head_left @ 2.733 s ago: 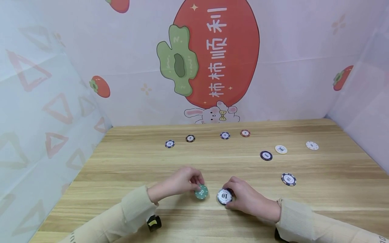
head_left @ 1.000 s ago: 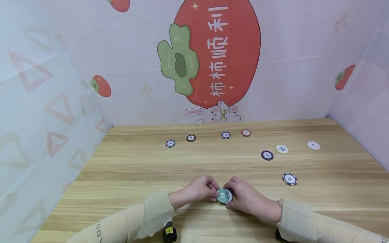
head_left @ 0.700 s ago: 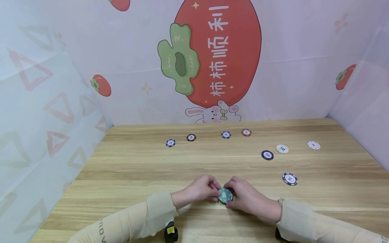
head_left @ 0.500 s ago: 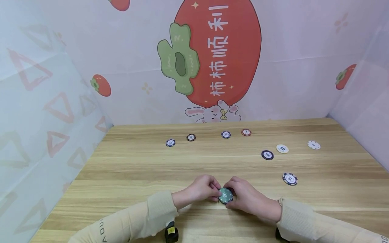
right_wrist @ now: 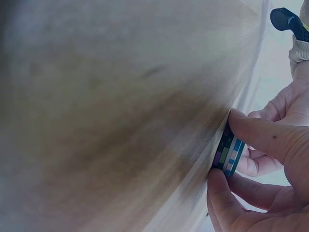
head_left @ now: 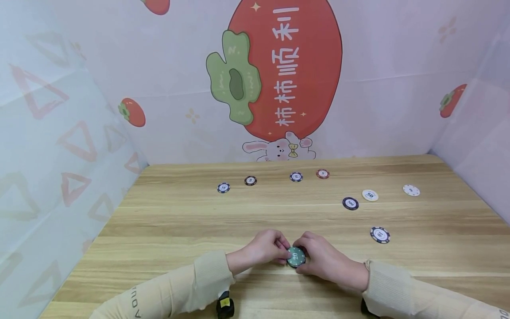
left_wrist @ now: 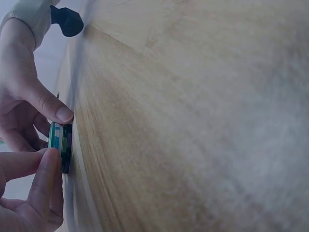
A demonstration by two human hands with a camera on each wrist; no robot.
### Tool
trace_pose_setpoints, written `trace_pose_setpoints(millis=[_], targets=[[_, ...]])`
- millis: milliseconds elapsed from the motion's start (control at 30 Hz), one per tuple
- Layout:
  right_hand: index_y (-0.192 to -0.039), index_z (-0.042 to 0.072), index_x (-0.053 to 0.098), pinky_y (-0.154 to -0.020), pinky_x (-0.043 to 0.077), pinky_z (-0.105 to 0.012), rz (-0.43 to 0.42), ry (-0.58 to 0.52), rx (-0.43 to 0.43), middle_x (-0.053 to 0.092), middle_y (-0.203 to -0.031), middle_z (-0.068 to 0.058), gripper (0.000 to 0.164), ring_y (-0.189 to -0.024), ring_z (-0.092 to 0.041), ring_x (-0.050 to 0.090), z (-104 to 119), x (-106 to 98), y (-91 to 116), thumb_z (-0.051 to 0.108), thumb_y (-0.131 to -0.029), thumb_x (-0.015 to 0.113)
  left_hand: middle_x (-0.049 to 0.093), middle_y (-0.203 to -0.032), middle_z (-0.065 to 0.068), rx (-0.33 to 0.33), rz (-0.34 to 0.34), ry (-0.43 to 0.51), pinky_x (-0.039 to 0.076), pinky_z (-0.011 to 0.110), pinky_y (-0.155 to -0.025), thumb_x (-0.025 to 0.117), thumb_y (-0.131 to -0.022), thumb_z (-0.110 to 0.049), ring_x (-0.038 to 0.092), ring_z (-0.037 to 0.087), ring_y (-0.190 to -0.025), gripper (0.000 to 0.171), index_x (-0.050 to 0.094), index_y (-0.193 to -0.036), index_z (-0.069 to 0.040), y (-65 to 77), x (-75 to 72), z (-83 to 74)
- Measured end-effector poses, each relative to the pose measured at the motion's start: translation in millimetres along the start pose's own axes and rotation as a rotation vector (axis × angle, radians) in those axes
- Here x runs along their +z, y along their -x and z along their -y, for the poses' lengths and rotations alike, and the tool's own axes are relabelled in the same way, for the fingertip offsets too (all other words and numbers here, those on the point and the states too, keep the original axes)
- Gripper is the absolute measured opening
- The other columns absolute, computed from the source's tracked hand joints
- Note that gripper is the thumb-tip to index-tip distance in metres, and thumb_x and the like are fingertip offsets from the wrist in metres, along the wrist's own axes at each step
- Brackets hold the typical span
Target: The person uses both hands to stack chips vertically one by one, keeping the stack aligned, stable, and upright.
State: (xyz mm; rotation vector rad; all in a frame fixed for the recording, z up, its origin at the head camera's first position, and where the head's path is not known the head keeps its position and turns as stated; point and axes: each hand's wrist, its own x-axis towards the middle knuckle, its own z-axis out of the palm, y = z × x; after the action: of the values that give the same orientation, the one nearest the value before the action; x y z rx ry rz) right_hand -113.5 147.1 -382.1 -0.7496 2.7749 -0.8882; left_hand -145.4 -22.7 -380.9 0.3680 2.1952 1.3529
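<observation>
Wood-grain table, pale all along. On its near part the left hand pinches the green 20 chip atop a small stack; the right hand has its grip round the stack's sides. Stacking looks partly done — edges nearly flush. Left over, seemingly: the blue 10 chip, 500 chip, 50 chip, white chip — and four farther chips.

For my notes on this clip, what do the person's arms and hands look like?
The left hand and right hand wear no gloves. The left sleeve and right sleeve are cream, with ribbed cuffs and dark lettering. Each wrist has a black device; the left one shows a yellow patch.
</observation>
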Motion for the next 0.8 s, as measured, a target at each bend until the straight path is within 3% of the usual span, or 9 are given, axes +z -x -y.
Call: trace_pose_setpoints(millis=[533,800], targets=[[-0.098,0.000,0.062,-0.068,0.047,-0.025,0.019,0.019,0.014,0.050,-0.086,0.001,0.041,-0.076,-0.010,0.049,6.4,-2.1,-1.5,0.009,-0.062,0.081,0.056,-0.070,0.004,0.002,-0.001,-0.024,0.052,0.022,-0.055,0.068,-0.075,0.005,0.056,0.010,-0.057,0.011,0.058,-0.080,0.003,-1.2,-0.6,0.7],[-0.097,0.000,0.061,-0.072,0.048,-0.028,0.023,0.012,0.021,0.051,-0.087,0.001,0.043,-0.079,-0.011,0.052,7.2,-3.2,-2.7,0.011,-0.062,0.081,0.059,-0.071,0.003,0.076,-0.019,-0.174,0.049,0.021,-0.056,0.069,-0.078,-0.008,0.058,0.011,-0.060,0.014,0.059,-0.083,0.001,-8.0,-18.8,-0.4]])
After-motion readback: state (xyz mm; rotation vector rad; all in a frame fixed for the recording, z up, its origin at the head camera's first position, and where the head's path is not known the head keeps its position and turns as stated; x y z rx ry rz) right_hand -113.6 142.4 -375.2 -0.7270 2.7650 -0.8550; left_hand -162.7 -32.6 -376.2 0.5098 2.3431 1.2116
